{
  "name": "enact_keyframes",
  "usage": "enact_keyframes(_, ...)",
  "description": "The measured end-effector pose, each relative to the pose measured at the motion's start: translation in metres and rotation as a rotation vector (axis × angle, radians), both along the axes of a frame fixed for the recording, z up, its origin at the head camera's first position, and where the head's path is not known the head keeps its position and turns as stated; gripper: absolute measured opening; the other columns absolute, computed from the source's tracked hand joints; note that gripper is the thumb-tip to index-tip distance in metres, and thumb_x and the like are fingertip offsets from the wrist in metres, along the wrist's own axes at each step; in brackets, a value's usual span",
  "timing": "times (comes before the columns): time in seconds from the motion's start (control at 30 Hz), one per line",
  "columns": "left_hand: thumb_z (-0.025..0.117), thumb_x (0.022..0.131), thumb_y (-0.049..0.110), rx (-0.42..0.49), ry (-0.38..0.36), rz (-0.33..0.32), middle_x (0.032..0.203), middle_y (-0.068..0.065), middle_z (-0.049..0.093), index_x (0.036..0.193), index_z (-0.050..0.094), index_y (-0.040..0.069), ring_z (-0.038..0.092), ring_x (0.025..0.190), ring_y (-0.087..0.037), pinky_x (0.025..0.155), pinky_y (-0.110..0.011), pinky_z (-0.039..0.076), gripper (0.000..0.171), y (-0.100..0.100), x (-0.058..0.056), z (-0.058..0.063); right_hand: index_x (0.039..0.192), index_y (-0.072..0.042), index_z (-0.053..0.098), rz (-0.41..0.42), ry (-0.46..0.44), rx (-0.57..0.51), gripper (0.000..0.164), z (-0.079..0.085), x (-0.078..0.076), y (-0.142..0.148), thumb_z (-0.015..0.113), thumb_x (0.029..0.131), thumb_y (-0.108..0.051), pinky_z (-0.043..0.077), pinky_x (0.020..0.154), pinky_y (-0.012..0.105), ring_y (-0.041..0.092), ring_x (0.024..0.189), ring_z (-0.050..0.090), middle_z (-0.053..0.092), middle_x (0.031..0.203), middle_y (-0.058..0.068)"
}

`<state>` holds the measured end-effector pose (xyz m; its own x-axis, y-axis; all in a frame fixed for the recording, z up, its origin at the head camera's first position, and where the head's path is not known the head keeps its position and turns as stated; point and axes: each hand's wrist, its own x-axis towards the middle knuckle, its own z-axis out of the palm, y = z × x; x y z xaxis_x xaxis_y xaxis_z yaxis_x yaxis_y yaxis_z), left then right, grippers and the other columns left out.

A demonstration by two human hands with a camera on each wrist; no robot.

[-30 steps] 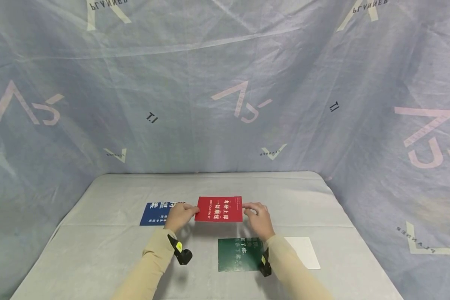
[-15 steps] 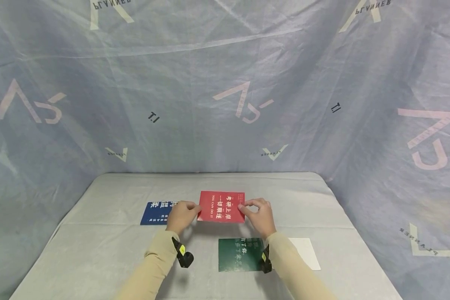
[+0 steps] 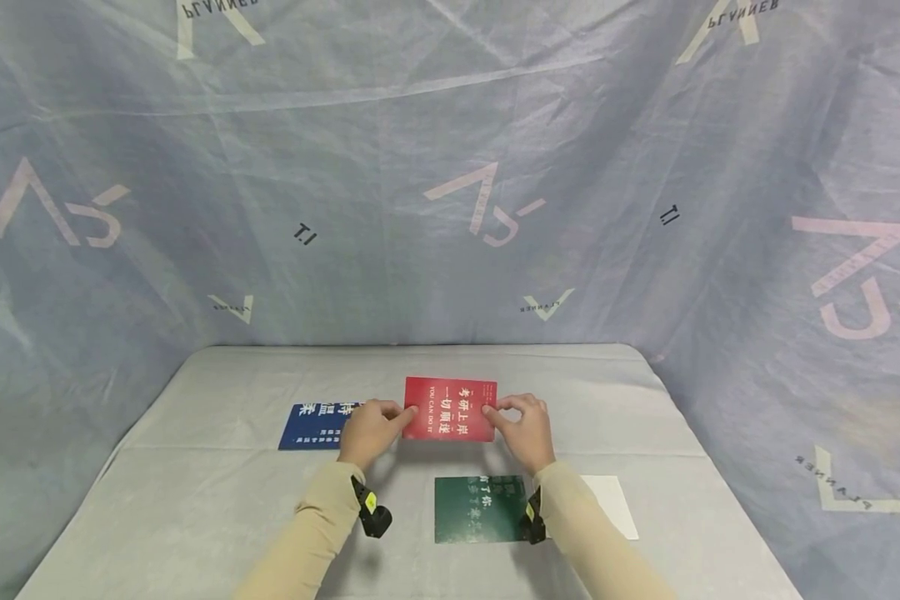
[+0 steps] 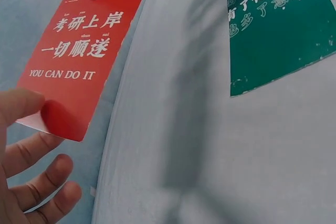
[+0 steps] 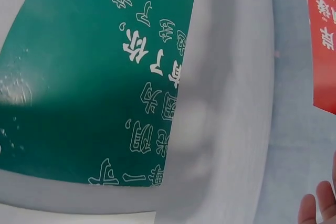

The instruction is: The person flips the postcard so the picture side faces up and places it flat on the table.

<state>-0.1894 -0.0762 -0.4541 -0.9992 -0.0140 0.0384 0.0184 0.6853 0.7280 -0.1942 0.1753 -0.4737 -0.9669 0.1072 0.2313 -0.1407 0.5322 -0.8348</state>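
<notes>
A red card [image 3: 450,408] with white Chinese characters and "YOU CAN DO IT" is held up above the table, its printed face toward the head camera. My left hand [image 3: 371,432] pinches its left edge, thumb on the printed side. At the opposite edge, my right hand [image 3: 525,432] pinches it the same way. The left wrist view shows the left thumb pressing on the red card [image 4: 79,51] with fingers behind it. Below the hands lies a green card [image 3: 476,510] with white lettering, partly covered by the right wrist.
A blue card [image 3: 311,427] lies at the left, partly behind the left hand. A white card [image 3: 611,504] sits right of the green one, partly under the right sleeve. The grey cloth-covered table [image 3: 217,500] meets a hanging printed cloth [image 3: 390,275] at back and sides.
The red card has moved slightly up and right and tilted toward the head camera. My right thumb has come onto its printed face. The cards on the table stay put.
</notes>
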Motion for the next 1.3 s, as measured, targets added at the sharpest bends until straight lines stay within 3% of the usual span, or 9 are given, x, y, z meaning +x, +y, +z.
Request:
enact_keyframes(0.27,0.073,0.094,0.036,-0.002,0.000,-0.004,0.086,0.000,0.067,0.080,0.076,0.015,0.057,0.082,-0.019,0.073,-0.038,0.048,0.024,0.011,-0.001,-0.001,0.079,-0.007,0.072,-0.015,-0.013,-0.004,0.021,0.002,0.002,0.008,0.078,0.091,-0.024,0.033,0.108,0.061,0.037,0.127,0.045,0.064,0.117,0.016)
enact_keyframes(0.57,0.074,0.093,0.036,-0.009,0.038,-0.024,0.087,0.001,0.067,0.082,0.078,0.015,0.058,0.080,-0.018,0.074,-0.040,0.048,0.024,0.019,-0.003,-0.007,0.086,-0.007,0.074,-0.036,-0.016,0.028,0.020,0.001,0.002,0.019,0.079,0.090,-0.026,0.032,0.108,0.062,0.038,0.127,0.045,0.063,0.122,0.018)
enact_keyframes(1.0,0.074,0.093,0.035,-0.002,0.028,-0.036,0.089,-0.001,0.067,0.085,0.078,0.014,0.058,0.081,-0.019,0.072,-0.038,0.049,0.023,0.033,0.000,-0.006,0.090,-0.004,0.075,-0.060,-0.020,0.034,0.020,0.002,0.006,0.030,0.079,0.089,-0.024,0.033,0.109,0.060,0.039,0.129,0.044,0.062,0.120,0.019)
enact_keyframes(1.3,0.073,0.093,0.036,-0.021,0.052,-0.054,0.088,0.001,0.067,0.080,0.077,0.018,0.060,0.084,-0.019,0.076,-0.042,0.048,0.023,0.042,-0.001,-0.009,0.092,-0.004,0.076,-0.083,-0.015,0.068,0.020,0.000,0.006,0.040,0.079,0.090,-0.023,0.036,0.106,0.059,0.038,0.124,0.046,0.062,0.119,0.019)
